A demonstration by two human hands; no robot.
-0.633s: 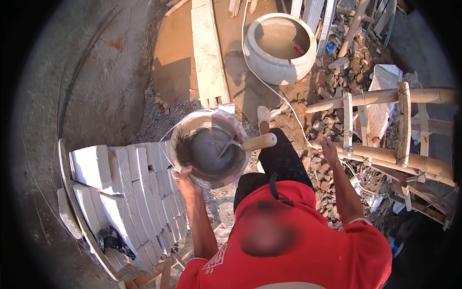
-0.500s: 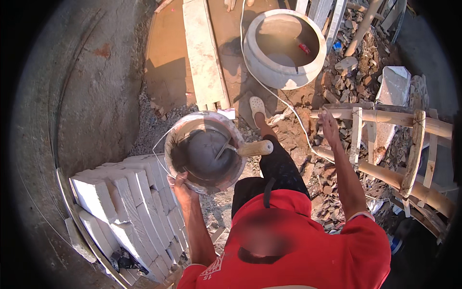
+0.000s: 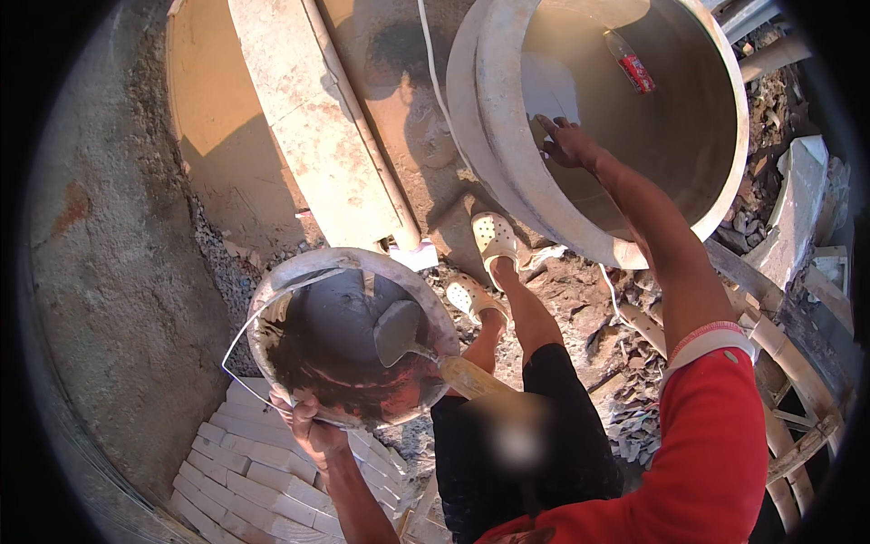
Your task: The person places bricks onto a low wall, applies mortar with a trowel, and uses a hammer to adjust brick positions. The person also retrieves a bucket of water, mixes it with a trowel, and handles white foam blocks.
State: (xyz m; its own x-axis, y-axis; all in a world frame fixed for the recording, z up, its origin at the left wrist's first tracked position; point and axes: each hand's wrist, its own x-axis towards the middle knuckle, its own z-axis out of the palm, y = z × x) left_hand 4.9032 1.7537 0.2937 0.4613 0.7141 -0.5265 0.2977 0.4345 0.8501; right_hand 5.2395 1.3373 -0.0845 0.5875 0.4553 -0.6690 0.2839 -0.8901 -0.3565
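My left hand [image 3: 313, 431] grips the near-left rim of a round bucket [image 3: 444, 313], fingers wrapped over its edge. Wet grey mortar [image 3: 344, 308] lies inside it, and a thin wire handle [image 3: 237, 340] rests against its left side. A trowel [image 3: 397, 334] sits in the bucket, its wooden handle [image 3: 476, 376] sticking out over the near-right rim. At upper right, my right hand [image 3: 571, 145] is over the left inner edge of a large round vat [image 3: 503, 136], fingers stretched and holding nothing visible. Murky water [image 3: 589, 100] shows in the vat.
A clear bottle with a red label [image 3: 633, 72] floats in the vat. A long board [image 3: 313, 118] lies across muddy water. White blocks [image 3: 263, 480] are stacked at lower left, beside a concrete wall [image 3: 91, 254]. Rubble and wooden poles [image 3: 797, 363] lie at right; a pale hose [image 3: 433, 72] runs past the vat.
I have come closer to the vat, and my right hand has reached from beside the wooden poles to its rim. The bucket stays in my left hand; the trowel in it has shifted.
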